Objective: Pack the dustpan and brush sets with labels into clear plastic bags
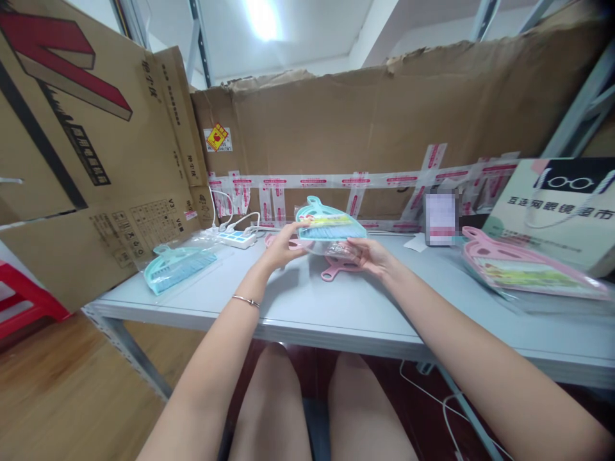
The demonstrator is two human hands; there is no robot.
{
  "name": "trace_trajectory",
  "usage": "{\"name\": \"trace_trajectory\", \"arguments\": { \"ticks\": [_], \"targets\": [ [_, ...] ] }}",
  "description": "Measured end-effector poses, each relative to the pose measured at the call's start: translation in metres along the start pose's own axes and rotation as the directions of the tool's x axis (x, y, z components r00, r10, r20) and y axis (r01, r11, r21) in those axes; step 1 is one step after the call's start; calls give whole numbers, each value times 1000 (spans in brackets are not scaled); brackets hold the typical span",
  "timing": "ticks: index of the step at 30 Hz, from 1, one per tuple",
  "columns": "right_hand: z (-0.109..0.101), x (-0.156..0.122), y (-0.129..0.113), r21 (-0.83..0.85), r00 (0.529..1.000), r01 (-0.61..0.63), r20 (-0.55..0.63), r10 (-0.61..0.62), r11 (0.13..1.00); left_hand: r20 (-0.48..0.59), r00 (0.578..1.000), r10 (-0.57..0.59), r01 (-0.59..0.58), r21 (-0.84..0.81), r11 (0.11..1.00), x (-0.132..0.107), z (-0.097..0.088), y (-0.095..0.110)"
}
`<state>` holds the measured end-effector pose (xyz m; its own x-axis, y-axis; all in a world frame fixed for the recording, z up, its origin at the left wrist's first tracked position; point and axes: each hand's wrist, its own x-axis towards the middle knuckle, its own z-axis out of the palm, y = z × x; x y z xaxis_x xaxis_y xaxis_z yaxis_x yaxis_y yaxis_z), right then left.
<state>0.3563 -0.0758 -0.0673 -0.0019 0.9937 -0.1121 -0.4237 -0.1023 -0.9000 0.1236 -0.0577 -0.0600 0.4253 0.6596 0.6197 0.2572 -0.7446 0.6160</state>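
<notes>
Above the middle of the table, a light-blue dustpan and brush set [331,221] in clear plastic wrap is held up between both hands. My left hand [283,248] grips its left edge, fingers on the wrap. On the lower right corner, the fingers of my right hand [372,255] pinch the plastic. Beneath, a pink dustpan handle [331,272] lies on the table, the rest partly hidden by the hands and the raised set. Another wrapped light-blue dustpan and brush [180,266] lies to the left. A wrapped pink dustpan [533,269] is at the right.
The grey table [336,320] backs onto a tall cardboard panel [327,134] with pink-and-white tape. A large carton [96,147] stands at left. A white power strip [237,239], a phone [441,218] and a paper bag [552,214] sit along the back.
</notes>
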Motion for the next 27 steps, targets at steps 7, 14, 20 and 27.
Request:
{"name": "trace_trajectory", "arguments": {
  "ticks": [7,14,20,27],
  "targets": [
    [5,-6,6,-143,987,142,100,-128,979,-293,951,96,-56,141,988,3,7,-8],
    [5,-1,13,-544,858,394,-71,-509,741,-368,929,41,11,139,990,2,6,-4],
    [4,-5,-1,-269,931,331,-60,-359,904,-384,920,-78,81,-9,997,3,1,-3],
    [-1,-6,2,-457,865,501,256,-431,735,-325,921,-214,208,-53,977,2,6,6]
  ]
}}
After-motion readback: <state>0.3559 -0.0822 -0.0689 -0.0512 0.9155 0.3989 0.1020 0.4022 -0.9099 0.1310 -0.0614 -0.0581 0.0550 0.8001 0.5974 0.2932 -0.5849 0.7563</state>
